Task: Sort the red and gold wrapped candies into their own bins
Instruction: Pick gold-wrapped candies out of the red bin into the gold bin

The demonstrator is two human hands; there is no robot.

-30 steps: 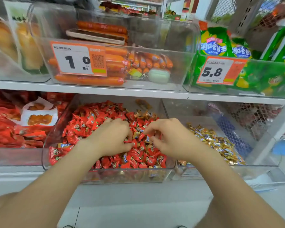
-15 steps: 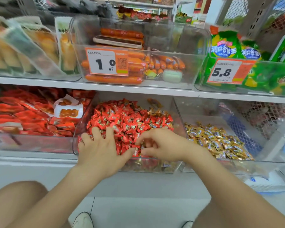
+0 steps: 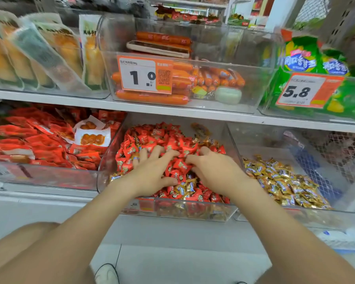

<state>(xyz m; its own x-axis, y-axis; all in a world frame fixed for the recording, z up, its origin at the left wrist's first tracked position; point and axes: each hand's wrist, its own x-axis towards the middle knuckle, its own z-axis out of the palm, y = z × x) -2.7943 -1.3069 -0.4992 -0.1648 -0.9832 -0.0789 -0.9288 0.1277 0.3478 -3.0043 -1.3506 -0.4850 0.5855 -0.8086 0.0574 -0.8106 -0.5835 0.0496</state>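
A clear bin (image 3: 172, 212) on the lower shelf holds a heap of red wrapped candies (image 3: 158, 138) with a few gold wrapped candies (image 3: 186, 186) mixed in near its front. My left hand (image 3: 152, 173) lies spread on the red pile, fingers straight. My right hand (image 3: 213, 171) rests beside it on the pile with its fingers curled down into the candies; whether it holds any is hidden. To the right, a second clear bin (image 3: 295, 218) holds a pile of gold candies (image 3: 285, 181).
Left of the red-candy bin stands a bin of red snack packets (image 3: 39, 140). On the upper shelf (image 3: 193, 110) sit a bin of orange sausages (image 3: 152, 99) with a price tag, pale pouches at left and green bags (image 3: 299, 58) at right. A shoe (image 3: 107, 273) shows below.
Both hands have moved deeper onto the red pile. My left hand went from the bin's front edge to lie flat on the candies. The camera has shifted closer and rightward.
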